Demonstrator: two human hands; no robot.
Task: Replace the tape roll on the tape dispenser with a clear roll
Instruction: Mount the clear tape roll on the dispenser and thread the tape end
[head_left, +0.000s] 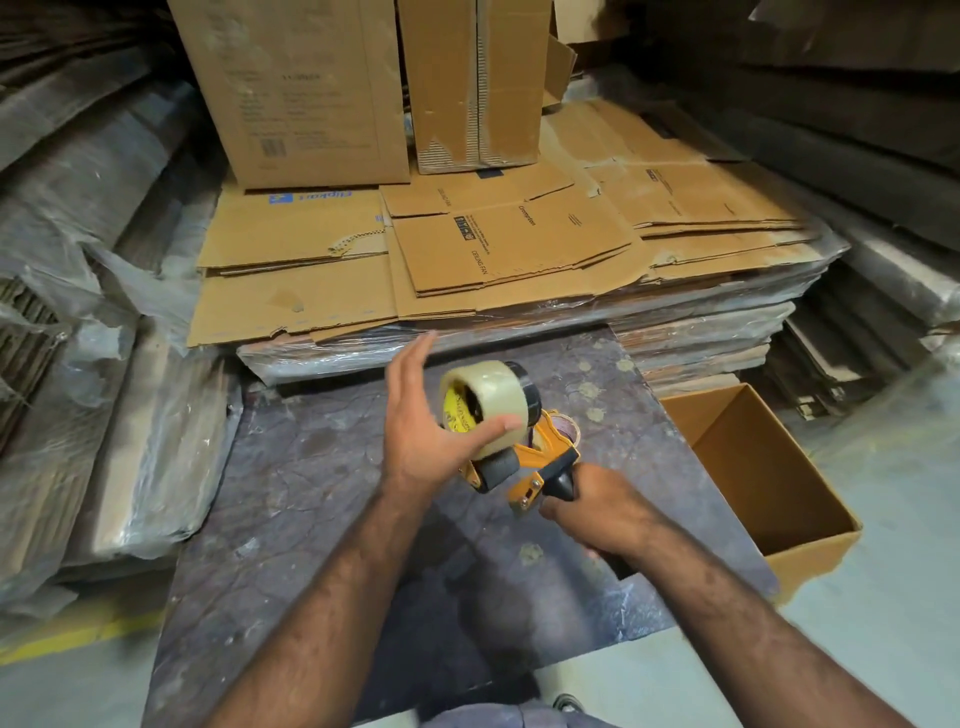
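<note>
The clear tape roll (483, 402), glossy and cylindrical with a yellow printed core, sits on the hub of the tape dispenser (524, 457), held up above the desk (322, 467). The dispenser has an orange metal frame, a black foam-like roller and a dark handle. Of the two hands, the left hand (426, 426) has its fingers straight and spread, the thumb pressed against the roll's outer face. The right hand (597, 509) is curled tight round the handle. Just behind the dispenser, partly hidden, another roll (563, 428) lies on the desk; its kind cannot be told. The desk top is a dark, mottled, marble-patterned sheet with pale spots. To the right stands an open cardboard box (753, 467) with smooth brown walls. Beyond the desk, flattened corrugated cartons (467, 249) lie stacked on plastic-wrapped bundles, and upright cartons (311, 93) stand behind them.
</note>
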